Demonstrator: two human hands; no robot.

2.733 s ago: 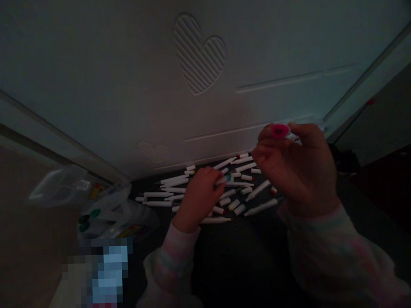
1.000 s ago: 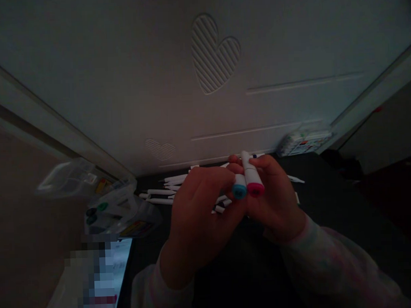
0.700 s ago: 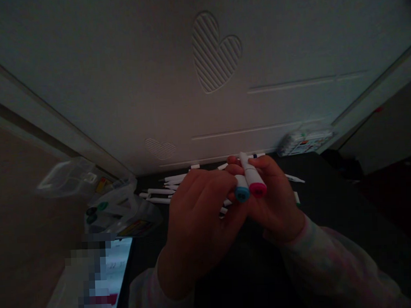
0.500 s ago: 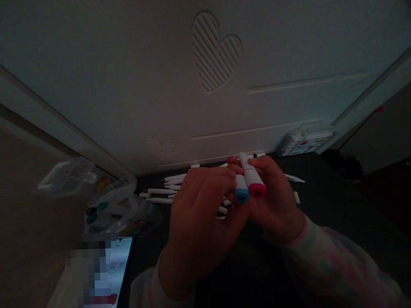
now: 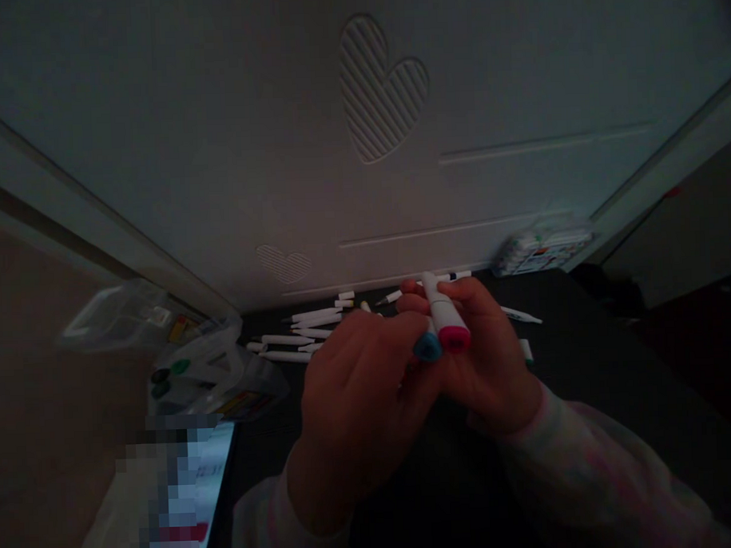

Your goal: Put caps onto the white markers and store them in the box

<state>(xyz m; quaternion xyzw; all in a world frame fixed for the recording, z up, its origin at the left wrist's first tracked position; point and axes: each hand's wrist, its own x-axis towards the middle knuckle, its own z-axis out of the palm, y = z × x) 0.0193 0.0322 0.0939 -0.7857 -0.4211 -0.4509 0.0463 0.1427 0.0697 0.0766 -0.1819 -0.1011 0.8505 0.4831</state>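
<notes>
My left hand [image 5: 366, 386] is closed around a marker with a blue end [image 5: 428, 347], most of its barrel hidden by my fingers. Beside it, my right hand [image 5: 485, 354] grips a white marker with a pink end [image 5: 451, 323], which points toward me. The two markers lie side by side, and my hands touch or nearly touch below them. Behind my hands, several uncapped white markers [image 5: 287, 341] lie on the dark tabletop, with a small white cap [image 5: 346, 295] near the wall.
To the left stands an open clear plastic case [image 5: 249, 382] holding a few dark-ended markers. A lit screen [image 5: 213, 471] lies in front of it. A packed clear case of markers [image 5: 544, 250] rests at the back right, against the white panel [image 5: 247, 150] with embossed hearts.
The blue-ended marker has tilted and sunk lower beside the pink-ended one, as my left fingers moved slightly right over it. My right hand has barely shifted.
</notes>
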